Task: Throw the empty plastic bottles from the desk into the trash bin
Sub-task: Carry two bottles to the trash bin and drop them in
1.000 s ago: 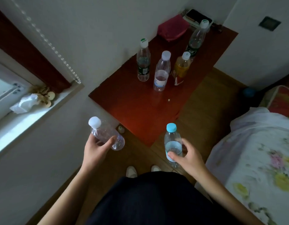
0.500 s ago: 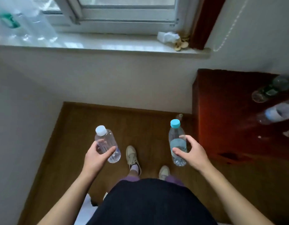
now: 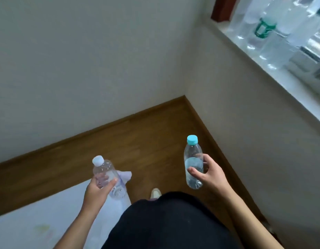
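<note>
My left hand (image 3: 98, 190) grips a clear plastic bottle with a white cap (image 3: 108, 177), tilted with the cap up and to the left. In my right hand (image 3: 209, 174) I hold a second clear bottle with a light blue cap (image 3: 193, 164), upright, fingers wrapped around its lower half. Both bottles hang over the wooden floor in front of my body. No trash bin and no desk appear in this view.
A room corner with pale walls and brown skirting (image 3: 184, 97) lies ahead over the wooden floor (image 3: 146, 141). A window sill (image 3: 274, 69) with several clear bottles runs along the upper right. A white bed sheet (image 3: 38, 216) fills the lower left. One shoe tip (image 3: 155, 193) shows.
The view has swung left, away from the desk: the desk and its bottles are out of sight, and the room corner and bed sheet have come in. Both hands still hold their bottles.
</note>
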A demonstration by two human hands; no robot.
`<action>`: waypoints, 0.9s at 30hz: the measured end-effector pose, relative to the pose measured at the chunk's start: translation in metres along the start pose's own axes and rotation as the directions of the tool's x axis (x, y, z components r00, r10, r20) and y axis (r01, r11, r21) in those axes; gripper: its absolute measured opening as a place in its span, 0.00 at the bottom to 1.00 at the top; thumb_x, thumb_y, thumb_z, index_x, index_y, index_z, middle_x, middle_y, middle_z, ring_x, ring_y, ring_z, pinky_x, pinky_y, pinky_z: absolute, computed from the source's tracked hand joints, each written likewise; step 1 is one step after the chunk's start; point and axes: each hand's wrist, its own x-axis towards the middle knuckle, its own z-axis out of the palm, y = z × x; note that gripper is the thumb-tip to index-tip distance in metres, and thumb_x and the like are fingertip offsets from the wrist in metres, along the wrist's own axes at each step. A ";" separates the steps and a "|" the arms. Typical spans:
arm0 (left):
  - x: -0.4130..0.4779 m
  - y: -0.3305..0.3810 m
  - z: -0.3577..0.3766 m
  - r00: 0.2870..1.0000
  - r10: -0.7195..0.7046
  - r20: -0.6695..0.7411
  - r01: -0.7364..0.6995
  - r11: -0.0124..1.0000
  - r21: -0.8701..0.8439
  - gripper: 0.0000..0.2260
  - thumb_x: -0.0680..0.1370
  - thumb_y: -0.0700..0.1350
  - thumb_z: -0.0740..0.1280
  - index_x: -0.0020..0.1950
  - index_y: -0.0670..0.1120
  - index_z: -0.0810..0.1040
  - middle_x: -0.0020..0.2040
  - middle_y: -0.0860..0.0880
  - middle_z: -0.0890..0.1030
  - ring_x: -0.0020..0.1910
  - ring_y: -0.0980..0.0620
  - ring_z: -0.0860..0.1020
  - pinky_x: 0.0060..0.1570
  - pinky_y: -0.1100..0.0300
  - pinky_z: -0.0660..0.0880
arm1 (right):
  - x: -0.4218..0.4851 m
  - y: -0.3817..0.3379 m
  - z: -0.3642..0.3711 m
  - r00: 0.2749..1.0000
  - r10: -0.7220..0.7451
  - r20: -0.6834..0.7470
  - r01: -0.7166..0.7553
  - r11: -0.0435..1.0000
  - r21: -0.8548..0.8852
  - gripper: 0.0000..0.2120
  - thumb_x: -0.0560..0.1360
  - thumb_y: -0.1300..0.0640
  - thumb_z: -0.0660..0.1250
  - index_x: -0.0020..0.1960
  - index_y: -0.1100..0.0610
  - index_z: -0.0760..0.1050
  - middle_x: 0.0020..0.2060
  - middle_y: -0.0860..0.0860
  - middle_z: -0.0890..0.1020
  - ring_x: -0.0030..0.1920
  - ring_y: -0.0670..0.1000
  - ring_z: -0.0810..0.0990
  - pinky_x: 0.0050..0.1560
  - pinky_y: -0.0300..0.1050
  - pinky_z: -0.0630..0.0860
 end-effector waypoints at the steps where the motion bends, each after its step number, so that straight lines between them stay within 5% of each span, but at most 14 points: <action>1: 0.008 0.001 -0.007 1.000 -0.010 -0.010 0.009 1.000 -0.020 0.18 0.73 0.49 0.76 0.60 0.50 0.77 0.57 0.50 0.82 0.57 0.48 0.80 0.52 0.53 0.75 | 0.012 -0.008 0.009 1.000 -0.001 0.022 0.002 1.000 -0.013 0.29 0.67 0.40 0.74 0.64 0.49 0.72 0.55 0.40 0.80 0.52 0.37 0.79 0.40 0.27 0.76; 7: 0.065 0.026 -0.035 0.999 -0.017 -0.028 0.015 0.997 -0.074 0.20 0.69 0.56 0.77 0.58 0.55 0.78 0.55 0.55 0.83 0.58 0.53 0.80 0.59 0.49 0.77 | 0.083 -0.042 0.030 0.995 -0.002 0.098 0.014 0.992 -0.124 0.41 0.58 0.27 0.69 0.64 0.49 0.72 0.53 0.39 0.80 0.50 0.39 0.80 0.37 0.31 0.77; 12: 0.114 0.049 -0.064 0.996 -0.050 -0.080 0.037 0.986 -0.163 0.19 0.67 0.59 0.77 0.56 0.58 0.78 0.54 0.57 0.84 0.56 0.55 0.81 0.59 0.48 0.78 | 0.166 -0.082 0.046 0.983 0.030 0.180 0.017 0.967 -0.254 0.35 0.63 0.36 0.72 0.64 0.54 0.73 0.55 0.49 0.83 0.49 0.43 0.82 0.39 0.36 0.81; 16: 0.152 0.055 -0.092 0.974 -0.148 -0.171 0.103 0.964 -0.246 0.17 0.69 0.55 0.78 0.54 0.57 0.78 0.56 0.55 0.83 0.57 0.54 0.80 0.59 0.49 0.77 | 0.247 -0.137 0.090 0.961 0.015 0.277 0.070 0.953 -0.296 0.38 0.60 0.34 0.72 0.64 0.53 0.73 0.53 0.47 0.83 0.48 0.45 0.84 0.41 0.41 0.84; 19: 0.174 0.056 -0.112 0.929 -0.268 -0.255 0.163 0.915 -0.370 0.15 0.71 0.52 0.77 0.54 0.56 0.77 0.55 0.53 0.83 0.54 0.54 0.81 0.49 0.57 0.76 | 0.312 -0.184 0.132 0.931 -0.052 0.361 0.171 0.936 -0.307 0.35 0.62 0.36 0.73 0.63 0.53 0.73 0.51 0.46 0.83 0.47 0.44 0.84 0.43 0.42 0.82; 23: 0.188 0.056 -0.141 0.839 -0.406 -0.362 0.203 0.852 -0.483 0.17 0.74 0.49 0.75 0.60 0.51 0.77 0.52 0.52 0.83 0.49 0.56 0.80 0.45 0.60 0.75 | 0.386 -0.260 0.204 0.846 -0.069 0.529 0.286 0.896 -0.340 0.30 0.68 0.44 0.75 0.65 0.54 0.73 0.52 0.47 0.82 0.47 0.44 0.82 0.41 0.38 0.79; 27: 0.182 0.047 -0.166 0.691 -0.542 -0.478 0.216 0.786 -0.580 0.17 0.73 0.51 0.75 0.59 0.50 0.76 0.52 0.50 0.83 0.51 0.49 0.82 0.51 0.54 0.75 | 0.415 -0.343 0.301 0.662 -0.109 0.742 0.501 0.800 -0.329 0.35 0.64 0.33 0.71 0.63 0.53 0.73 0.53 0.48 0.83 0.48 0.47 0.83 0.43 0.40 0.79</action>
